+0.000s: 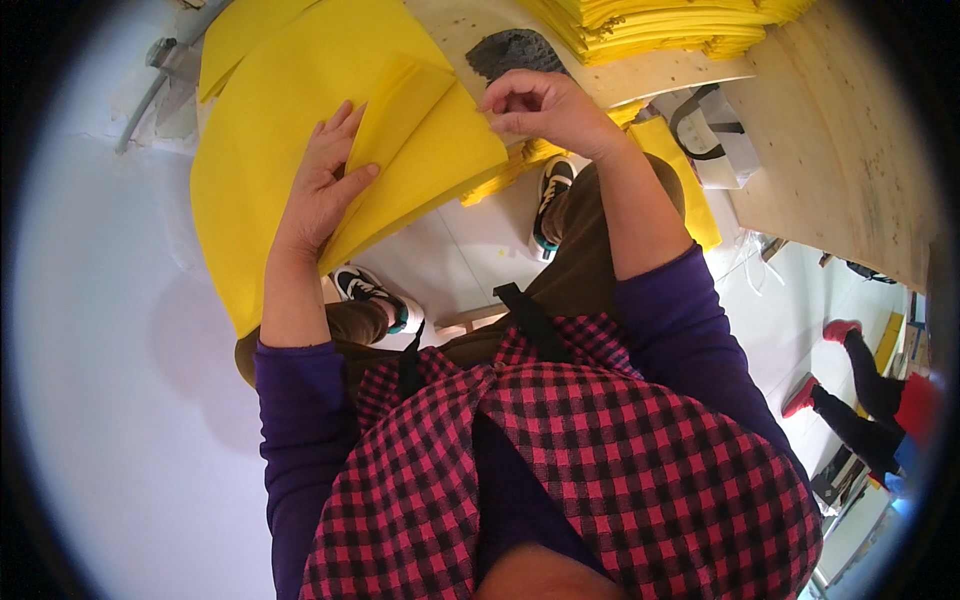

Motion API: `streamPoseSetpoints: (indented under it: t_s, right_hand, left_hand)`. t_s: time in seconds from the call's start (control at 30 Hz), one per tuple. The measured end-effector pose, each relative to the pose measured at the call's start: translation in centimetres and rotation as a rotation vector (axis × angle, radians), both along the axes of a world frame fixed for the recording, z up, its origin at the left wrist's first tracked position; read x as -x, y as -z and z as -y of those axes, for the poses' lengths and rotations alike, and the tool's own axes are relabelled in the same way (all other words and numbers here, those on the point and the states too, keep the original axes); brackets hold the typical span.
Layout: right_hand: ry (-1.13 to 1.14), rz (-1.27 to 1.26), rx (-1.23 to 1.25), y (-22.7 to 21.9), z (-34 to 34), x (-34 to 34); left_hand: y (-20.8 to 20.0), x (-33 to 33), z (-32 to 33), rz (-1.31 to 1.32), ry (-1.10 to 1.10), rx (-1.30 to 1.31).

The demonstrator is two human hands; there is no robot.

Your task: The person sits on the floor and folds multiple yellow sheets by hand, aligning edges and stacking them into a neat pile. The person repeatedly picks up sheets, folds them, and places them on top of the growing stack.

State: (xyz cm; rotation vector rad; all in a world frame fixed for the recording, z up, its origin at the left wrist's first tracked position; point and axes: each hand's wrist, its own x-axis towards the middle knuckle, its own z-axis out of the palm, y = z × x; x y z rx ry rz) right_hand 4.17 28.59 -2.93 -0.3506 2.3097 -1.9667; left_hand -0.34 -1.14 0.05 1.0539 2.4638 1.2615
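A large yellow fabric sheet [270,130] spreads before me, with a narrow folded flap [395,110] on its right part. My left hand [322,180] lies flat on the sheet, fingers stretched out. Its thumb is spread to the right at the flap's lower end, and the flap's edge partly hides the fingers. At the right edge of the yellow fabric, my right hand [548,112] is closed in a pinch, thumb and forefinger together on that edge. Just beyond the right hand, a dark grey crumpled thing [515,52] rests on the wooden table [455,25].
Stacked yellow fabric pieces [650,30] stand on the table at the far right. More yellow fabric [680,180] is below the table edge, beside a white bag [728,140] with a dark handle. A wooden panel [840,130] rises at right. Another person's legs [855,400] show farther right.
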Motion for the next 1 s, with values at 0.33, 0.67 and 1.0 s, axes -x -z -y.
streamPoseSetpoints:
  t_s: [0.33, 0.67, 1.0]
  right_hand:
    - [0.044, -0.074, -0.125, -0.5, 1.3, 0.6]
    - [0.104, -0.129, -0.11, -1.3, 2.5, 2.0]
    - [0.207, -0.099, -0.069, -2.4, 3.9, 2.0]
  left_hand:
    - [0.2, 0.0, -0.2, -0.024, -0.012, -0.053]
    - [0.0, 0.3, 0.0, -0.104, 0.069, 0.017]
    - [0.4, 0.2, -0.1, -0.081, 0.057, -0.042]
